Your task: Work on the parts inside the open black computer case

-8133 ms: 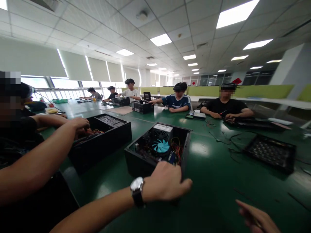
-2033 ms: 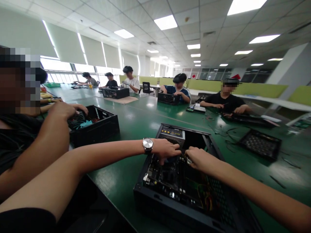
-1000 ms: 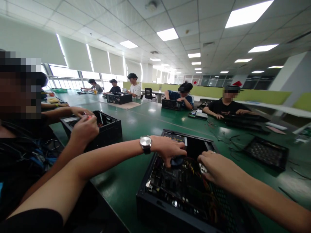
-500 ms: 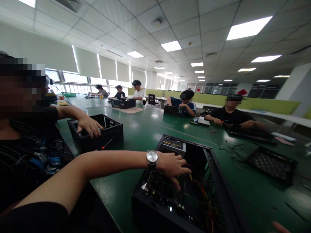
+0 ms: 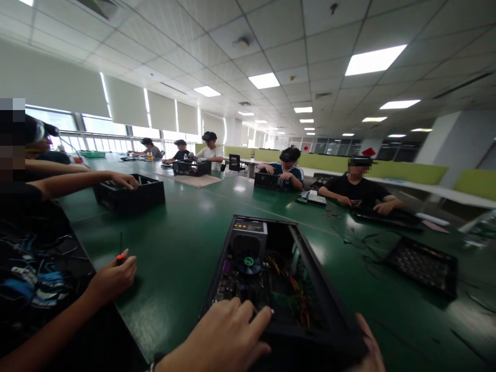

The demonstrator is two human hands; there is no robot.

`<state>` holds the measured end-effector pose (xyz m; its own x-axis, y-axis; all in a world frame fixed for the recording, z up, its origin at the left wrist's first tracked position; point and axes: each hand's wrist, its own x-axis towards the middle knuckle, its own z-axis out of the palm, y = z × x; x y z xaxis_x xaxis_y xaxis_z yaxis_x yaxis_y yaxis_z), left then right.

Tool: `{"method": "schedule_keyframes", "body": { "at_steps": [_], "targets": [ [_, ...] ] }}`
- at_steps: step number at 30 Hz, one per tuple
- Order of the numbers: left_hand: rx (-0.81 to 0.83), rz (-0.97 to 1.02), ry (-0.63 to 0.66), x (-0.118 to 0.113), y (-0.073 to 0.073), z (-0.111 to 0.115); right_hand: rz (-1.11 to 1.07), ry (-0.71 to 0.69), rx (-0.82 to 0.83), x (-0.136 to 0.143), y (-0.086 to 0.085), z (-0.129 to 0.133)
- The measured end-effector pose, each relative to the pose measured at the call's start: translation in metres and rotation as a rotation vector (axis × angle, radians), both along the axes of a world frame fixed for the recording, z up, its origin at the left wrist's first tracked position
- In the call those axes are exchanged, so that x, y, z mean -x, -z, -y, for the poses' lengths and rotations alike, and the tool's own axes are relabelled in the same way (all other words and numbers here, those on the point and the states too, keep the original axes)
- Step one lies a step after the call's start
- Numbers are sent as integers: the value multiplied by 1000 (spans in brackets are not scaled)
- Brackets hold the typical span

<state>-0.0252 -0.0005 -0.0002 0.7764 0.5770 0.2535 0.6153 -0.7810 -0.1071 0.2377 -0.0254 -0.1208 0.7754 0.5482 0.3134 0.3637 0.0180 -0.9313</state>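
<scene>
You've got the open computer case (image 5: 329,287) on the green table (image 5: 186,232), right in front of you, open side up, near end toward you. Step in hand, as I read it: handling or steadying the case from its near end, no part being lifted out. Next move calls for a sure hold on the frame at both sides, fingertips clear of the board and the loose colored wires (image 5: 298,305). Left hand (image 5: 219,338): over the near left of the case, fingers bent but loose, thumb parted from them, fingertips about at the near edge; whether they pinch the rim or just rest there, can't tell. Right hand (image 5: 372,349): at the near right corner, fingers up along the outside of the wall, most of it hidden or out of frame; looks like contact, but can't tell how firm or how far it's closed. No tool visible in either. Inside the case, power supply (image 5: 258,227) sits at the far left, cooler fan (image 5: 248,262) with green hub just nearer you. The orange screwdriver (image 5: 120,259) on your left is in a co-worker's hand (image 5: 118,279), well apart from yours.
</scene>
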Motion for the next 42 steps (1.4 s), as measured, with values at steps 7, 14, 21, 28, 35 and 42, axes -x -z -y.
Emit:
{"method": "schedule_keyframes", "body": {
  "at_steps": [7,14,21,28,35,42],
  "targets": [
    [-252,103,-337,95,-13,-140,118,-314,145,111,-49,-181],
    [-214,133,-594,164,-16,-233,219,-585,129,102,-48,-141],
    [-288,241,-519,99,-8,-237,315,-548,127,-12,-4,-13],
    [-170,157,17,-59,33,-209,363,-493,198,-66,14,24],
    [-135,213,-94,-109,18,-239,394,-508,130,-56,15,27],
    [-100,231,-238,-162,-30,-246,496,-470,-12,-51,21,31]
  ]
}}
